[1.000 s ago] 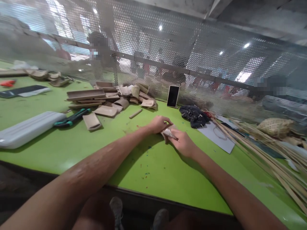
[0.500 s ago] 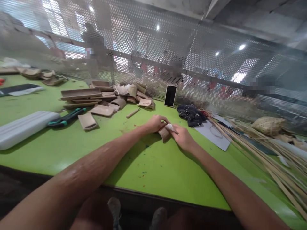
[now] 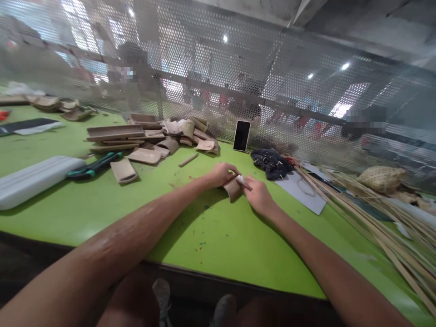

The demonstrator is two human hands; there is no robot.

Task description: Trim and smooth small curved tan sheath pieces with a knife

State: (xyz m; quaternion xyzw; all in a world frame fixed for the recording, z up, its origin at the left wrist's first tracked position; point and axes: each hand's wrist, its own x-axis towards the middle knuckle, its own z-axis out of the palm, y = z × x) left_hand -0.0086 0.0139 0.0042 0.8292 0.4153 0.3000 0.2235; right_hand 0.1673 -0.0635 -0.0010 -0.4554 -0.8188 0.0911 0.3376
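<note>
A short curved bamboo piece (image 3: 232, 190) rests on the green table in front of me. My left hand (image 3: 219, 175) is closed on its far left edge, with thumb and forefinger pinching there. From the right, my right hand (image 3: 258, 194) grips a thin tool with a white wrapped part (image 3: 240, 180), held against the upper right of the bamboo. The tool's tip is too small to make out, and the fingers hide part of it. Behind my left hand lies a short light-brown stick-like tool (image 3: 188, 160).
A pile of split bamboo pieces (image 3: 116, 133) stands back left, near a green-and-black tool (image 3: 95, 166) and a long white case (image 3: 37, 179). A phone (image 3: 242, 136) leans against the perforated screen. Dark cloth (image 3: 270, 163), paper (image 3: 306, 196) and long bamboo strips (image 3: 371, 222) lie right.
My right hand and the white-wrapped tool have shifted very slightly over the bamboo piece. My left hand keeps its hold, and the things on the table stay in place.
</note>
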